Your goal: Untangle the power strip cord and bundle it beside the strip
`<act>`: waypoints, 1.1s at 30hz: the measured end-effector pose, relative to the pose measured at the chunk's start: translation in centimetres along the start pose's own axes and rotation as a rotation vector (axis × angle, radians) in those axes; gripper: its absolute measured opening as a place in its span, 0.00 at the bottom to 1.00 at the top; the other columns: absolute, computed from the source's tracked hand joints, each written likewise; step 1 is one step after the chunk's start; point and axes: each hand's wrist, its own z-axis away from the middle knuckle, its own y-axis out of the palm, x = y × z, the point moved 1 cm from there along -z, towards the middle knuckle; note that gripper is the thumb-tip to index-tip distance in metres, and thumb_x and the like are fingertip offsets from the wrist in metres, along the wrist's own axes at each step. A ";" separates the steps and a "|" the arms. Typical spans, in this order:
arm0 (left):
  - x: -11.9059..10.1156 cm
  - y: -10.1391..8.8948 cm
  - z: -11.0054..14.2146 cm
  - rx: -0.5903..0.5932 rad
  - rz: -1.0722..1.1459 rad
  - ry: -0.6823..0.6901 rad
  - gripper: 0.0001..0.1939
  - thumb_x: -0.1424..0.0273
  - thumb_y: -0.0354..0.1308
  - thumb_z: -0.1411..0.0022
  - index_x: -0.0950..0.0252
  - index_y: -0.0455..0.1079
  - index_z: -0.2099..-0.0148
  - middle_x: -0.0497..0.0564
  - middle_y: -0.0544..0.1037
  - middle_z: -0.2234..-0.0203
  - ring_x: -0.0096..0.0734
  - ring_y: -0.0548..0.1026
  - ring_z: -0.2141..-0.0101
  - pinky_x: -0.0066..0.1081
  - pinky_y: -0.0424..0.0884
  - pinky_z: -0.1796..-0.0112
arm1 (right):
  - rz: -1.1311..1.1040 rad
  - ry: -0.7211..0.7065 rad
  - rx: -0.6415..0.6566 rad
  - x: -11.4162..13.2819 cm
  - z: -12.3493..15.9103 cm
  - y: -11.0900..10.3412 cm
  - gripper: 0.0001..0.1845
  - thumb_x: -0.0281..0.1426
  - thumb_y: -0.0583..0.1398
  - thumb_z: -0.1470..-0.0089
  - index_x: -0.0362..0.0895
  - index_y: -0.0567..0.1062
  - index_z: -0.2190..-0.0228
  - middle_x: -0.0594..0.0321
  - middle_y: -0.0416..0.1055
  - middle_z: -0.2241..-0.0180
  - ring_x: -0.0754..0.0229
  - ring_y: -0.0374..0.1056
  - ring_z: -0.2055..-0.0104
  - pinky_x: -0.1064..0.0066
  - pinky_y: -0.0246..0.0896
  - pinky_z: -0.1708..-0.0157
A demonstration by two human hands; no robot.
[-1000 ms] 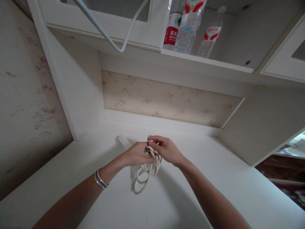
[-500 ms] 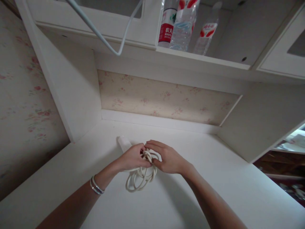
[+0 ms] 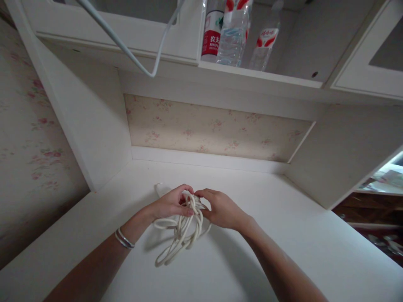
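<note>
A bundle of cream-white cord hangs in loose loops between my two hands, over the white desktop. My left hand is closed around the upper loops, thumb in front. From the other side my right hand pinches the cord near its gathered top, fingers bent. The right fingertips partly hide behind the cord. Behind my left hand, part of a white object shows on the desk; most of it is covered, so its kind is unclear.
Water bottles stand on the open shelf above. A pale blue-grey bent rod or cable hangs in front of the upper cabinet. Side panels bound the desk on left and right, and floral wallpaper lines the back.
The cord loops have spread and hang lower, with a new loop out to the left below my left hand. More of the white object is covered. The view has shifted slightly.
</note>
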 end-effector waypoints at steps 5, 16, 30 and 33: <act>0.3 0.0 -0.1 -0.006 -0.062 -0.039 0.26 0.58 0.66 0.53 0.65 0.60 0.58 0.47 0.71 0.70 0.25 0.69 0.70 0.25 0.62 0.70 | -0.121 0.045 0.041 0.0 0.1 0.3 0.16 0.30 0.59 0.49 0.46 0.68 0.56 0.58 0.75 0.62 0.58 0.71 0.61 0.67 0.62 0.60; 0.9 -0.8 0.5 -0.143 0.159 -0.129 0.20 0.55 0.61 0.49 0.65 0.69 0.62 0.51 0.74 0.69 0.31 0.71 0.70 0.28 0.65 0.69 | -0.559 0.039 0.043 -0.5 1.5 1.7 0.14 0.27 0.56 0.47 0.45 0.63 0.56 0.61 0.73 0.62 0.63 0.70 0.63 0.71 0.63 0.65; 2.4 2.5 -0.4 -0.237 0.227 -0.160 0.13 0.62 0.64 0.53 0.67 0.67 0.74 0.46 0.68 0.79 0.23 0.62 0.77 0.25 0.56 0.76 | 0.078 -0.255 -0.327 0.2 2.8 6.0 0.20 0.25 0.54 0.44 0.52 0.67 0.51 0.60 0.73 0.65 0.58 0.68 0.63 0.65 0.64 0.62; 2.5 2.7 -0.7 -0.253 0.244 -0.154 0.14 0.60 0.62 0.52 0.67 0.67 0.73 0.45 0.66 0.81 0.22 0.61 0.78 0.24 0.55 0.78 | 0.251 -0.221 -0.509 -0.6 3.0 6.2 0.21 0.26 0.57 0.45 0.54 0.68 0.51 0.58 0.70 0.62 0.57 0.67 0.60 0.64 0.65 0.61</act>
